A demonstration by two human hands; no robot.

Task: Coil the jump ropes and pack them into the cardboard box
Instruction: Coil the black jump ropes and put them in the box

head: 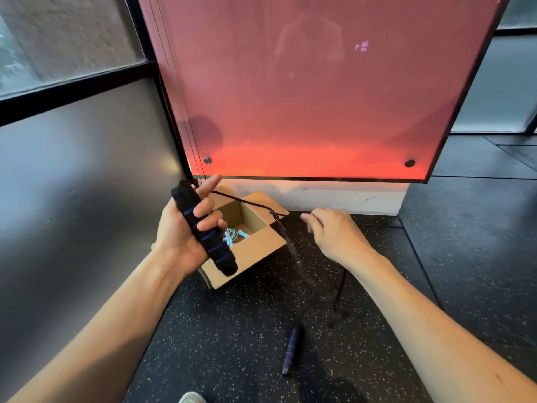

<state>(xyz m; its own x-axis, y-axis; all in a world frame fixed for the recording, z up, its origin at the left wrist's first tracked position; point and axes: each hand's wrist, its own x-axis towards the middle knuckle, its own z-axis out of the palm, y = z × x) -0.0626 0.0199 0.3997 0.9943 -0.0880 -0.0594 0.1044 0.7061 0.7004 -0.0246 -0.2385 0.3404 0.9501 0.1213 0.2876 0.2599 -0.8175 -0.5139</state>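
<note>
My left hand [181,228] grips a black jump-rope handle with blue bands [216,251], held slanted above the open cardboard box [255,245]. Its black cord [247,202] runs from the handle's top to the right, over the box, toward my right hand [334,232], whose fingers are pinched on the cord; the cord then drops blurred to the floor. The rope's other handle [291,349] lies on the floor in front of me. A coiled light-blue jump rope [232,235] lies inside the box.
The box stands on dark speckled rubber flooring [232,330] against the white base of a glowing red panel [319,97]. A dark metal wall [81,184] rises at left. A shoe tip [191,398] shows at the bottom edge.
</note>
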